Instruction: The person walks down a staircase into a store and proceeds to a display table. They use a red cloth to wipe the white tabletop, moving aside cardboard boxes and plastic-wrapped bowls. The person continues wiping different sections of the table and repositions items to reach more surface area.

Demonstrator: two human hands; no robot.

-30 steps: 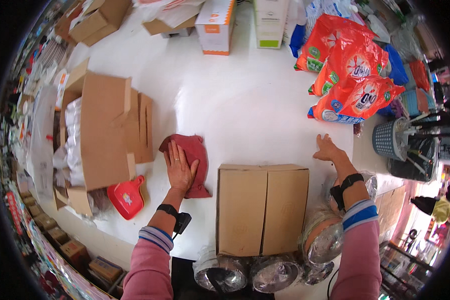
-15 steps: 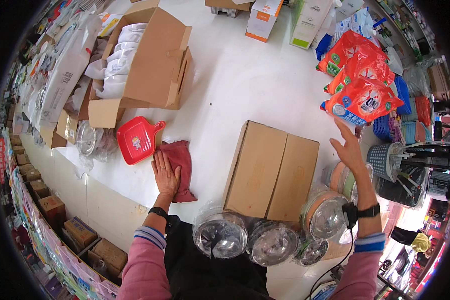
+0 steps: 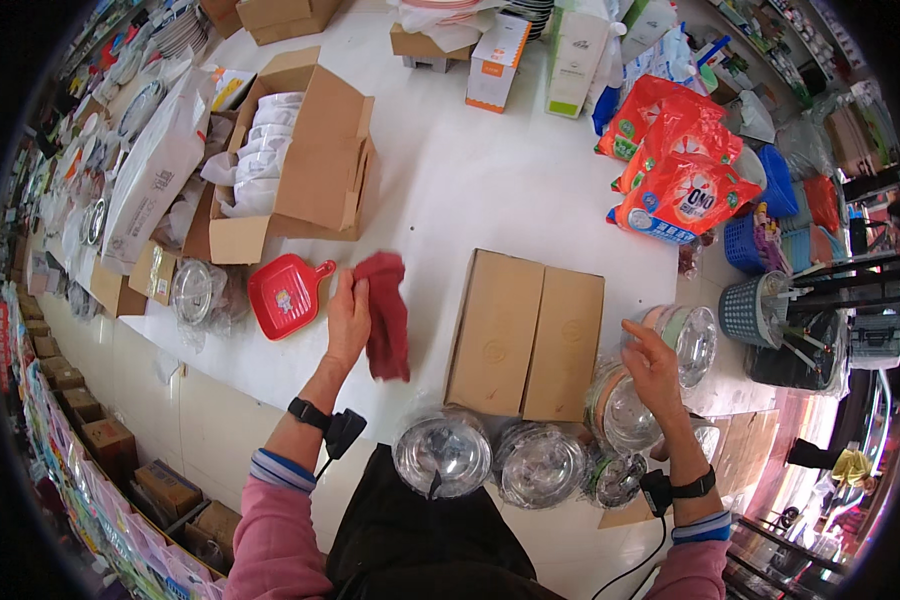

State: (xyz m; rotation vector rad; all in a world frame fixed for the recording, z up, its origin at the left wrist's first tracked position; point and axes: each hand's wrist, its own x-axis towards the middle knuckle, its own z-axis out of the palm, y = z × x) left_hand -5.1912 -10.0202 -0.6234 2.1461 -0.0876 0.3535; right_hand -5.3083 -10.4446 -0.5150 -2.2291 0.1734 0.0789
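My left hand [image 3: 348, 322] grips a dark red cloth [image 3: 387, 322], which hangs crumpled over the white table [image 3: 425, 190]. Just left of that hand lies a red square dish [image 3: 286, 297] with a short handle and a small picture inside. A closed cardboard box [image 3: 525, 335] sits in front of me on the table. Past its right edge, above plastic-wrapped bowls [image 3: 630, 415], is my right hand [image 3: 654, 365]. It holds nothing that I can see, and its fingers are apart and loosely bent.
An opened carton [image 3: 315, 150] of paper-wrapped white bowls stands at the far left. Red detergent bags [image 3: 680, 190] are piled at the right. Several wrapped clear bowls [image 3: 442, 455] line the near edge. An orange-white box [image 3: 497, 65] stands at the back.
My left hand lay flat on the cloth; now it grasps and lifts it. My right hand has come down and leftward from near the detergent bags. The whole view has shifted slightly.
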